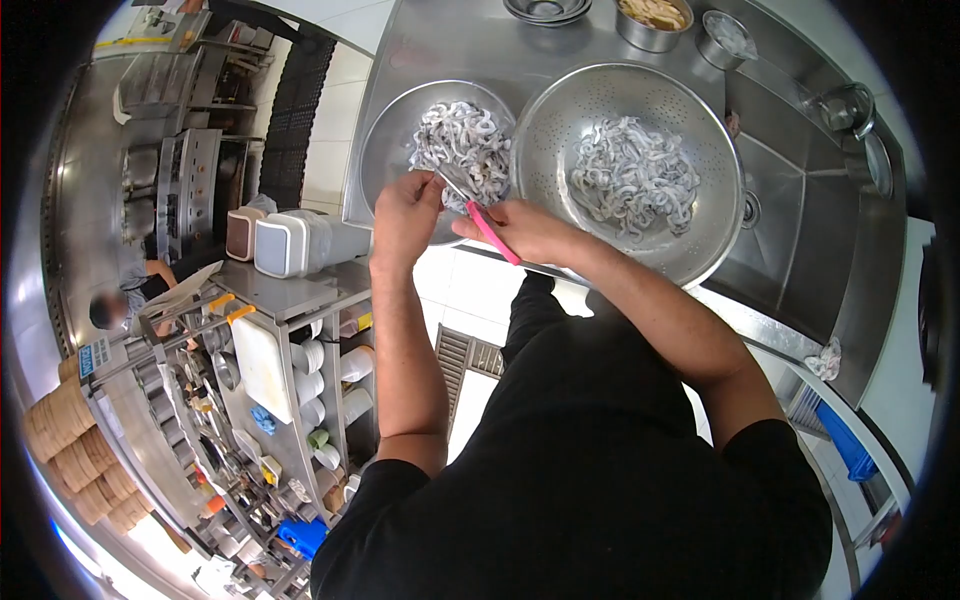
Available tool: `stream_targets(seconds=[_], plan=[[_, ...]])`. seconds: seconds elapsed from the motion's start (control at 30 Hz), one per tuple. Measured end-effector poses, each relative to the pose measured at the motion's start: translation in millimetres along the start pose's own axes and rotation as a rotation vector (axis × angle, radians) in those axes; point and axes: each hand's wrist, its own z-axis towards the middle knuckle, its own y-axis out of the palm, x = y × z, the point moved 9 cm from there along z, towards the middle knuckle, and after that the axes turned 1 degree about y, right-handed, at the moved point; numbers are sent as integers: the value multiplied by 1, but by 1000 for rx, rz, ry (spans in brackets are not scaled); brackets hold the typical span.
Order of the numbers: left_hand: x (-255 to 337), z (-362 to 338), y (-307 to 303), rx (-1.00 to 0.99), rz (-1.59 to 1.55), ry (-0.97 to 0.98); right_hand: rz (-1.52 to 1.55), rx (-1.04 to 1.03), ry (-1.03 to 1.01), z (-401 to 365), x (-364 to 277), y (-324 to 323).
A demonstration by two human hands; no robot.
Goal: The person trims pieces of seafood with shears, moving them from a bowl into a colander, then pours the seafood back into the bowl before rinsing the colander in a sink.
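Pink-handled scissors (492, 232) are in my right hand (520, 228), its fingers wrapped round the handles. Their metal blades point up and left, toward the fingertips of my left hand (408, 205). That hand is closed in a pinch over the near left part of a steel bowl (385, 130); what it grips is too small to make out. Grey-white squid-like pieces (462, 140) lie heaped in this bowl, just beyond the blades. Right beside it, a large perforated colander (705, 150) holds another heap of similar pieces (635, 178).
Beyond the colander stand stacked bowls (548, 10), a pot of yellowish pieces (650, 38) and a small metal container (722, 45). A steel sink (790, 220) is at the right. Lidded bins (285, 243) and a loaded shelf rack are at left; a person (125, 300) is farther left.
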Motion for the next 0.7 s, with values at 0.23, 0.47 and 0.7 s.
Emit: stream_targets(seconds=[0.23, 0.47, 0.7], plan=[[-1, 0, -1, 36, -77, -60, -6, 39, 3, 0, -3, -2], [-9, -6, 12, 142, -432, -161, 93, 46, -45, 14, 2, 1], [-27, 0, 9, 103, -408, -128, 63, -22, 40, 12, 6, 0]])
